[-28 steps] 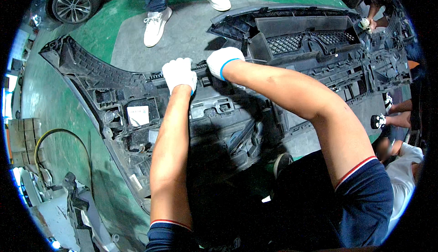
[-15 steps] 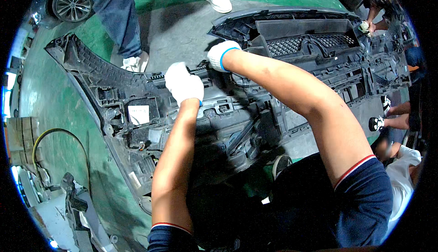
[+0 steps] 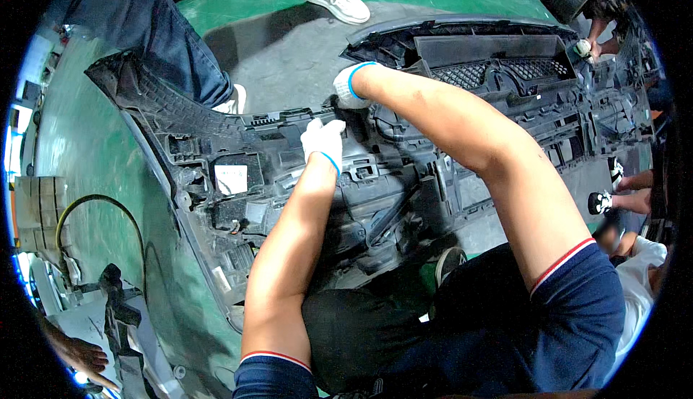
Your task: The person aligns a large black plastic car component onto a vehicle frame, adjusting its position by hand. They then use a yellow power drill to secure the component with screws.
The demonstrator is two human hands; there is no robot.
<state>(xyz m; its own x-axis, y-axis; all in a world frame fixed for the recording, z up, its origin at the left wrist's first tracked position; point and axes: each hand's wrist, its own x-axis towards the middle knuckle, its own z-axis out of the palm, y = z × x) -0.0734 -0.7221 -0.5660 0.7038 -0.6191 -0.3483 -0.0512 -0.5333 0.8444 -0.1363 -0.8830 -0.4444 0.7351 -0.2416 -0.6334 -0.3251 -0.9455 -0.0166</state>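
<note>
A large black plastic car panel (image 3: 393, 182) is lying on the floor with its ribbed side facing up, stretching beneath both hands and well out to the left and right of them. The person's left hand (image 3: 323, 141), in a white knit glove, is hanging over the panel's middle, just on the near side of a slotted strip (image 3: 278, 118) along the far edge. Its fingers are bending and slightly parting; whether they are pinching any plastic cannot be told. The right hand (image 3: 347, 90), also gloved and cuffed in blue, is reaching farther out, to that far edge, just beyond the left hand and a little to its right. Its fingers are curling downward and the glove is hiding their tips, so what they are gripping, if anything, cannot be told.

To the right of the right hand, a section with mesh grille (image 3: 530, 74) is lying near the forearm. A white label (image 3: 231, 179) is showing on the panel to the left of the left hand. Beyond the far edge, someone in jeans (image 3: 173, 38) is standing with a white shoe (image 3: 338, 2) on the floor. At the far right, a co-worker's gloved hand (image 3: 582, 48) is working near dark parts.
</note>
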